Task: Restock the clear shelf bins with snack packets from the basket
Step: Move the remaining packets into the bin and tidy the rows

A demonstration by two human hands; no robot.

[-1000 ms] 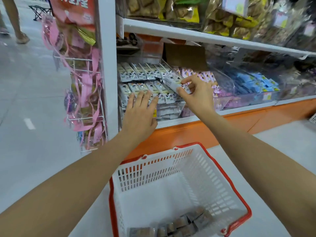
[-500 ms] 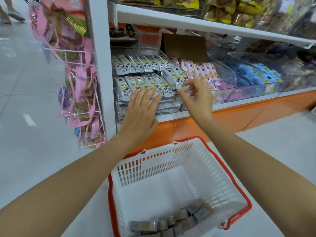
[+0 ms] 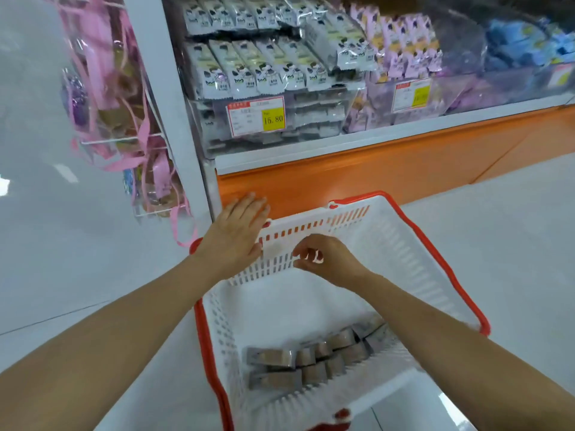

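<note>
while the left hand [image 3: 236, 231] lies flat with its fingers straight and released over the basket [image 3: 404, 244] corner at 11 o'clock, the right hand [image 3: 329, 259] hangs just inside the basket's far wall, fingers clenched inward toward the thumb with nothing seen in them. whether the left palm touches the rim cannot be told. the white basket with its red rim sits on the pale floor at 6 o'clock of the view, and the brown snack packets [image 3: 311, 359] lie bunched at its near end, well apart from both hands. at 12 o'clock stands the clear shelf bin [image 3: 320, 98], filled with rows of white-and-grey packets [image 3: 258, 70]; a price label [image 3: 256, 116] with a yellow patch is on its front wall. lilac packets [image 3: 404, 42] fill the bin beside it at 1 o'clock, blue packets [image 3: 522, 45] at 2 o'clock. an orange base [image 3: 373, 169] runs under the shelf. pink ribbons [image 3: 109, 88] hang on a wire rack at 10 o'clock.
</note>
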